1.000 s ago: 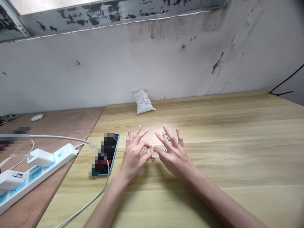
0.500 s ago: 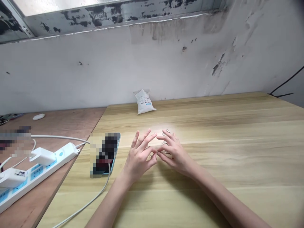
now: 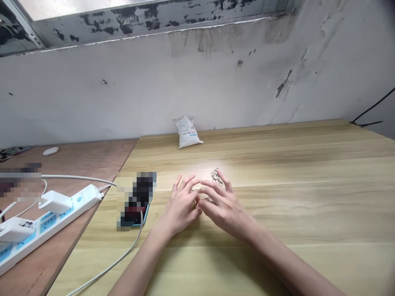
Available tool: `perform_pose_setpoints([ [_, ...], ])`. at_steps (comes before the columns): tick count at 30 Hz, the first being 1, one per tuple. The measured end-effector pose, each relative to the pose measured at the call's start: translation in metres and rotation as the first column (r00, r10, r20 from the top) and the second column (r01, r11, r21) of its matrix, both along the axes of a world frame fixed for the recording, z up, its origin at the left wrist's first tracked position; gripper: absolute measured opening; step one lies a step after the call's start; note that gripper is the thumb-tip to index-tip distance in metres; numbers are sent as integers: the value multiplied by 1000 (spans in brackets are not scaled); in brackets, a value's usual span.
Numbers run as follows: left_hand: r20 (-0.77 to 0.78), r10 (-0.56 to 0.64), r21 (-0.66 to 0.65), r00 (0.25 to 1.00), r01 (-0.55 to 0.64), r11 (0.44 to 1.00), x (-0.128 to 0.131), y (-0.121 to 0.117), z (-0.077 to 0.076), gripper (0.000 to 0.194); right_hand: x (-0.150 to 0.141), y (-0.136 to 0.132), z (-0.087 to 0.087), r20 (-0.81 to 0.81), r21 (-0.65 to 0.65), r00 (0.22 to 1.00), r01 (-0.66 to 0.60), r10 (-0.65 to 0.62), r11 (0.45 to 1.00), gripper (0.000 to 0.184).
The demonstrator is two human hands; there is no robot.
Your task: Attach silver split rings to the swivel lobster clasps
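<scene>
My left hand [image 3: 182,209] is closed, its thumb and index finger pinching a small metal ring [image 3: 195,202] that is mostly hidden. Against it, the thumb and index fingertips of my right hand [image 3: 224,205] press together on a small metal piece; the fingertips cover it, so its exact shape is hidden. A bit of silvery metal chain or clasp [image 3: 209,199] shows beneath the right fingers. Just beyond the right hand, a little heap of metal rings and clasps [image 3: 217,176] lies on the wood-grain table [image 3: 293,185].
A white printed packet [image 3: 188,132] leans by the wall. To the left lie a blurred-out phone [image 3: 140,197] with a white charging cable [image 3: 120,261] and, on a brown board, a power strip [image 3: 46,230] with plugs. A small white oval object [image 3: 51,151] sits farther back.
My right hand has shifted slightly left and its fingers have drawn in over the left fingertips. More of the metal heap behind it now shows. Both hands stay pinched together.
</scene>
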State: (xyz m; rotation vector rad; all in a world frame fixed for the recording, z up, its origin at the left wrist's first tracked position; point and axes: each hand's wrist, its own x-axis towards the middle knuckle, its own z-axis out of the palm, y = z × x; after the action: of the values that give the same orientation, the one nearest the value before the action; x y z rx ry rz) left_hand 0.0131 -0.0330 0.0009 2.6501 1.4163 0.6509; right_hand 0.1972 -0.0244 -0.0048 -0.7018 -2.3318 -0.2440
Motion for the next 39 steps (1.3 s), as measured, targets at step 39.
perform_pose_setpoints([
  [39,39,109,316,993,-116,942,6,-1,1,11,7,2,-8,59,-330,996,76,-60,941,17],
])
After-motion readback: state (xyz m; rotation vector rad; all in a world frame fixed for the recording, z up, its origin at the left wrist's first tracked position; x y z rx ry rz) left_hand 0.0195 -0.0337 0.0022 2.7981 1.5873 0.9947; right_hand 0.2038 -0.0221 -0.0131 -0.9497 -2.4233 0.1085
